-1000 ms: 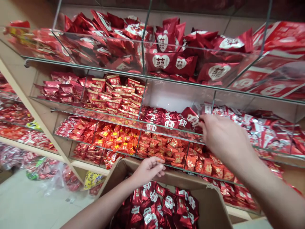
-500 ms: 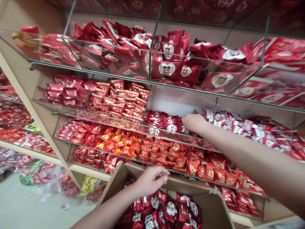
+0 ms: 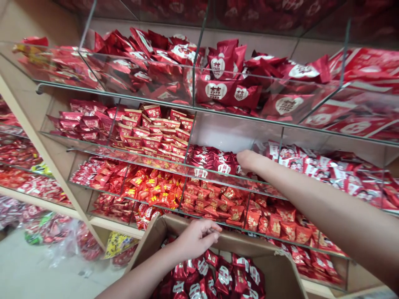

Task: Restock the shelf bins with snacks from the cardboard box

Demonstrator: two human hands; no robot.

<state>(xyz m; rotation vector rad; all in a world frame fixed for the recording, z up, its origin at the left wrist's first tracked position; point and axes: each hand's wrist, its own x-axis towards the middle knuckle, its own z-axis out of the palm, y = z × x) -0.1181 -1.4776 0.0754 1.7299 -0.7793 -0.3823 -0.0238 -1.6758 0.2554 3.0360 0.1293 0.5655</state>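
Observation:
My right hand [image 3: 247, 160] reaches into a middle-shelf compartment, at the right end of rows of dark red wrapped candies [image 3: 215, 160] with white print. It touches the candies there; its fingers point down and are hidden from view. Over the open cardboard box [image 3: 282, 265] in front of me hovers my left hand [image 3: 201, 236]. Its fingers are loosely bent with the thumb apart, and nothing shows in them. Inside the box lies a loose heap of similar dark red candies [image 3: 222, 274] with white print.
Clear dividers and shelf fronts [image 3: 249, 120] split the rack into compartments of red candy packs. Larger heart-printed packs [image 3: 216, 89] fill the shelf above. Orange-red candies [image 3: 215, 199] lie on the shelf below. On the floor at left are plastic bags [image 3: 52, 228] and a yellow bag [image 3: 120, 243].
Both hands keep nearly the same places. The whole view has shifted very slightly, and the candies in the rack and box look the same.

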